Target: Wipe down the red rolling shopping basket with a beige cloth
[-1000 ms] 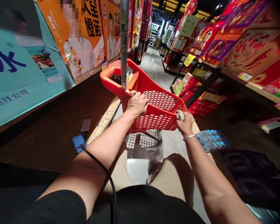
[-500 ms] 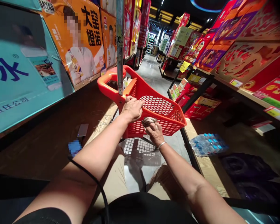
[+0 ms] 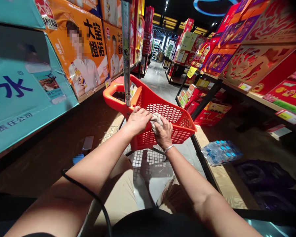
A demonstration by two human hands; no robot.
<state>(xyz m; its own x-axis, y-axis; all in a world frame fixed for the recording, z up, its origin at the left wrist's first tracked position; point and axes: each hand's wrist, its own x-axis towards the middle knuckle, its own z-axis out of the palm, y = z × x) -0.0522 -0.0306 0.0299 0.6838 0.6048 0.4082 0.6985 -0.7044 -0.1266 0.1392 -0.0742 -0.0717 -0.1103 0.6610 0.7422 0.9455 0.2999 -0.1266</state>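
Observation:
In front of me stands a red plastic shopping cart (image 3: 162, 135) with a mesh basket, on the aisle floor between my legs. My left hand (image 3: 139, 121) grips the cart's near upper rim, fingers curled over it. My right hand (image 3: 164, 131) is closed on a crumpled greyish-white cloth (image 3: 156, 121), which lies against the same rim just right of my left hand. The cart's thick red handle (image 3: 111, 92) is to the left. A scuffed metal pole (image 3: 126, 56) rises in front of its left end. Some small items inside the cart's left part are mostly hidden.
Orange cartons (image 3: 76, 62) and teal cartons (image 3: 22, 95) line the left shelf. Red gift boxes (image 3: 256, 62) fill the right shelf, above a pack of water bottles (image 3: 222, 152). A phone-like white object (image 3: 88, 143) lies low at left. The aisle floor (image 3: 155, 72) stretches ahead.
My right hand has moved up with the cloth, from the basket's mesh side to its upper rim, closer to my left hand. My left hand stays on the rim.

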